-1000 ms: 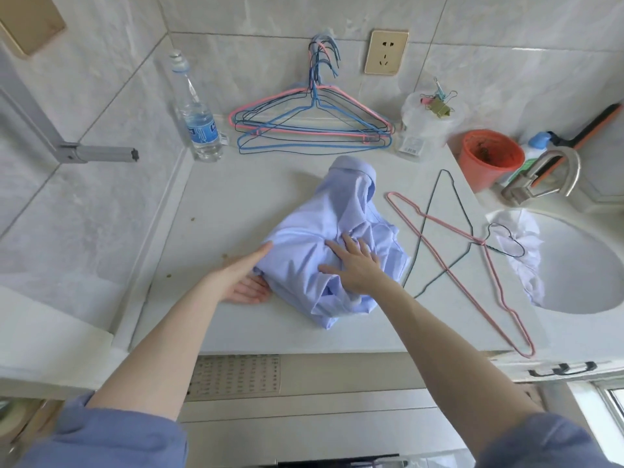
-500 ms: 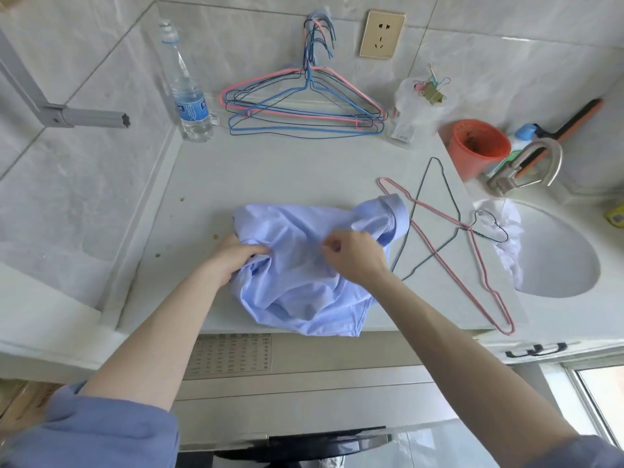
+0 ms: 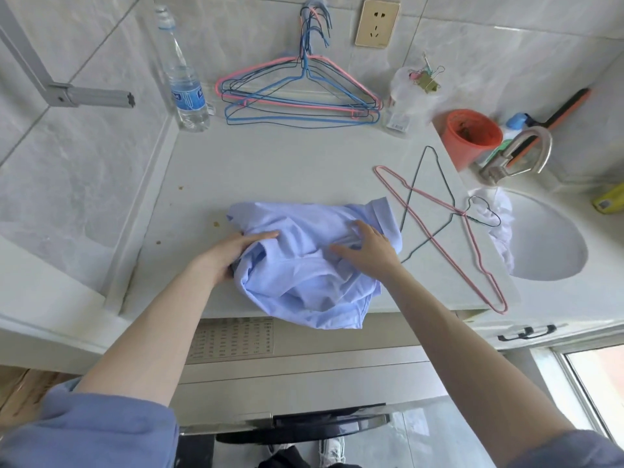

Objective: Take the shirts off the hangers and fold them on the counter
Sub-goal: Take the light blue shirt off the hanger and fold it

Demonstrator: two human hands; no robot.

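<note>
A light blue shirt (image 3: 304, 282) lies crumpled near the front of the white counter (image 3: 287, 163), its lower part hanging over the front edge. My left hand (image 3: 229, 253) grips the shirt's left side, thumb on top and fingers tucked under the fabric. Flat on the shirt's right part, near the collar, rests my right hand (image 3: 368, 246) with fingers spread. Two bare wire hangers lie crossed to the right of the shirt, one pink (image 3: 472, 238) and one dark green (image 3: 418, 184). Several more bare hangers (image 3: 300, 96) hang on the back wall.
A water bottle (image 3: 185, 86) stands at the back left. An orange cup (image 3: 469, 136), a faucet (image 3: 520, 150) and a sink (image 3: 547, 238) are on the right. A white cloth (image 3: 503, 224) drapes over the sink's rim. A bag with clips (image 3: 415, 89) leans on the back wall.
The shirt was turned and pulled toward the front edge, so its collar now points right. My right hand went from pinching the fabric to lying flat on it.
</note>
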